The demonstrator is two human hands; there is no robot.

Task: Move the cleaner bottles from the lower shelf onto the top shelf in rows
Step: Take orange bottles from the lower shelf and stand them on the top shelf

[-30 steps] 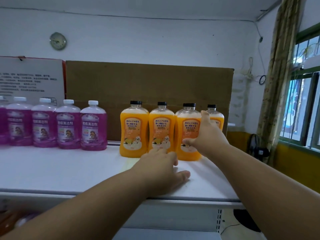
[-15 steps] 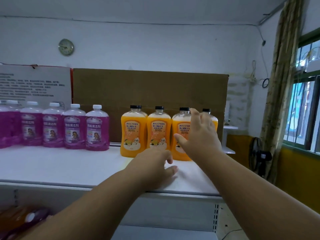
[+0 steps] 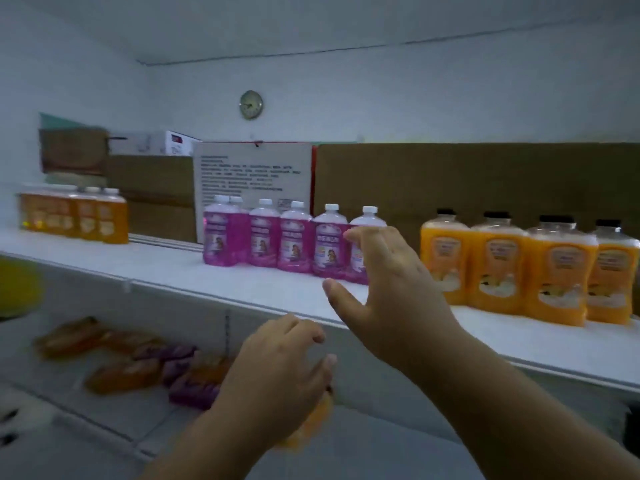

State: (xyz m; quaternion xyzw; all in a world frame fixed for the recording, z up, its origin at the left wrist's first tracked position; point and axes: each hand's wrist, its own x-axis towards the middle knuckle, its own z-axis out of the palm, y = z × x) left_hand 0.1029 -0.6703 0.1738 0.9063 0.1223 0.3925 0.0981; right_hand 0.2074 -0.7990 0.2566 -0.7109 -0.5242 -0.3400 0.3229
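The right hand [image 3: 391, 292] hangs in the air with fingers spread and thumb out, holding nothing, in front of the top shelf [image 3: 242, 289] and partly covering the rightmost bottle of the purple cleaner bottles [image 3: 277, 233]. The left hand [image 3: 277, 379] reaches below the top shelf's front edge with fingers loosely bent; an orange shape shows under it, too blurred to tell whether the hand grips it. On the top shelf the purple bottles stand upright in a row at the middle, the orange cleaner bottles [image 3: 526, 268] stand in a row to their right, and more orange bottles [image 3: 76, 216] stand at the shelf's far left. Below the top shelf, on the lower shelf [image 3: 86, 414], orange and purple bottles [image 3: 138, 365] lie on their sides, blurred.
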